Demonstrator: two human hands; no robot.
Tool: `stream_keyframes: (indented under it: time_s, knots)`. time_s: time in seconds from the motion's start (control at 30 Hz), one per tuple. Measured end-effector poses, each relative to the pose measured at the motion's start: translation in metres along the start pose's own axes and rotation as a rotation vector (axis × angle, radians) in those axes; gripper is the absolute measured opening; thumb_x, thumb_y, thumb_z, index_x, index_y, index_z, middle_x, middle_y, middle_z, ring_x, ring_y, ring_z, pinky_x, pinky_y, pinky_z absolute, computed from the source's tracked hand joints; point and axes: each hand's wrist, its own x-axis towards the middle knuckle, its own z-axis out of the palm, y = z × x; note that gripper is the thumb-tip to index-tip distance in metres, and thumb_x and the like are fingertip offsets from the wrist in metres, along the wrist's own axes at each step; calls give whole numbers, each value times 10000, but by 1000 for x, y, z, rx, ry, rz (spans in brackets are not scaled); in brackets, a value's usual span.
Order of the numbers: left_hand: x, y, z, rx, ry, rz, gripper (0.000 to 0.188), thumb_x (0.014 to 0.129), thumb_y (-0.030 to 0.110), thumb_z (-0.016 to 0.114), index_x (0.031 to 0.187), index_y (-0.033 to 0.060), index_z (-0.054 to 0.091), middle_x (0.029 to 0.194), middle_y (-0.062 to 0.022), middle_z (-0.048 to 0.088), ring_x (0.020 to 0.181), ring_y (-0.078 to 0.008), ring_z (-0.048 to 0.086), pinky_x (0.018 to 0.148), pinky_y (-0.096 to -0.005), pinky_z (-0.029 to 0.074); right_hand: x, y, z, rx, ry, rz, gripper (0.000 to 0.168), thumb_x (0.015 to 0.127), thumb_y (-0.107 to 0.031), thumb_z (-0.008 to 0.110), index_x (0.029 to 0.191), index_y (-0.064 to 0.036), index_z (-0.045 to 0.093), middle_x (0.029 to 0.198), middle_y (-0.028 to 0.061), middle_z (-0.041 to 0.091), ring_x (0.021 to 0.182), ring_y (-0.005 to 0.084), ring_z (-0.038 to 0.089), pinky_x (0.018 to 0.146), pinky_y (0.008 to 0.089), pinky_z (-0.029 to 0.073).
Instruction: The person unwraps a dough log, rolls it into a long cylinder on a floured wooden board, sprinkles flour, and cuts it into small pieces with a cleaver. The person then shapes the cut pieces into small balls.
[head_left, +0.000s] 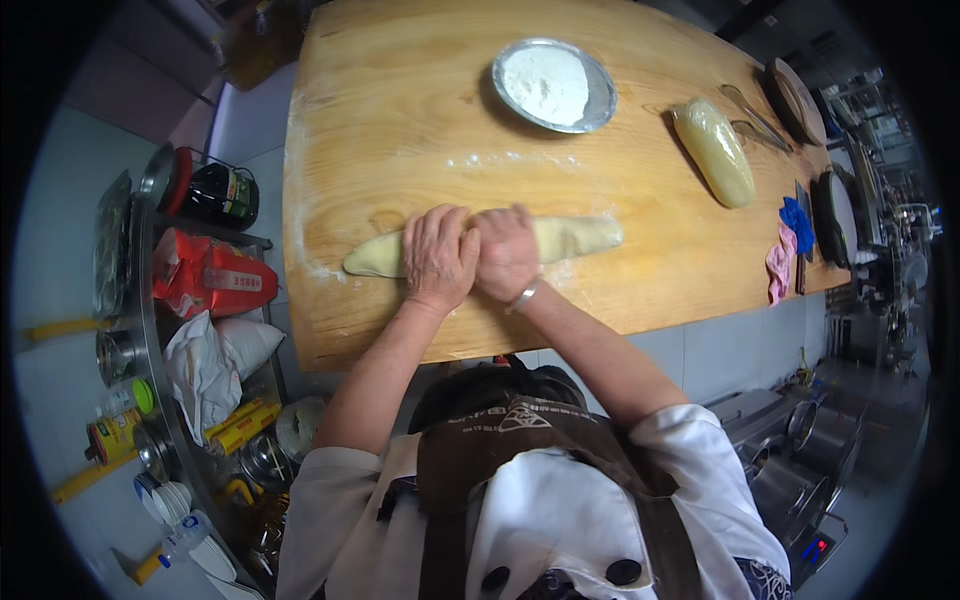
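A long roll of dough (577, 237) lies crosswise near the front edge of the wooden table (420, 97). Both hands rest side by side on its middle. My left hand (441, 259) presses on the dough with its fingers curved over the top. Against it, my right hand (506, 251) is also on the dough, slightly blurred, with a metal bracelet at the wrist; its fingertips are hard to make out. Beyond the hands stands a metal bowl of white flour (546, 85). Farther right lies a second, thicker piece of dough in clear plastic wrap (714, 154). Flour dusts the wood.
At the table's right end are a blue cloth (796, 225), a pink cloth (781, 264), a knife, metal utensils and round pans (836, 219). To the left, a metal shelf holds a red bag (214, 274), a dark bottle (225, 196) and white bags (202, 367). Metal pots stand at lower right.
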Motion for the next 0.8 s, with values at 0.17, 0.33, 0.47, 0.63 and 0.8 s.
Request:
stream_keyframes:
  time_s: [0.17,0.33,0.47,0.63,0.8]
  knots:
    - [-11,-12,17,-132,-36,3,362,912,250,387,1180,56,532,1109,-150,581,1025,-325,543,900,-417,390,0,-9,8,31,-108,11,207,730,-239,537,863,-84,574,803,78,548,784,258,519,740,399,395]
    - [4,-14,28,-59,-55,-20,373,923,273,366,1179,61,535,1088,-141,589,1009,-321,553,887,-406,396,6,4,15,-2,-151,54,186,742,-236,533,855,-94,575,802,74,552,793,250,521,743,387,394]
    - [16,-7,29,-43,-179,-202,364,939,282,373,1168,52,536,1086,-148,587,1029,-312,546,926,-415,375,14,10,12,-43,-228,74,218,773,-245,517,911,-85,571,869,86,550,854,252,516,803,391,383]
    - [17,33,48,-61,-66,30,385,874,293,484,1164,42,512,1103,-155,563,1064,-294,514,976,-468,318,-10,44,-18,-170,-173,49,275,787,-262,507,983,-77,560,949,105,539,906,262,507,836,401,367]
    - [28,31,62,-9,-89,72,366,790,311,546,1065,70,552,908,-111,602,871,-290,554,815,-418,391,-9,55,-19,-118,-204,117,217,774,-288,508,891,-119,576,851,63,538,869,251,512,809,391,369]
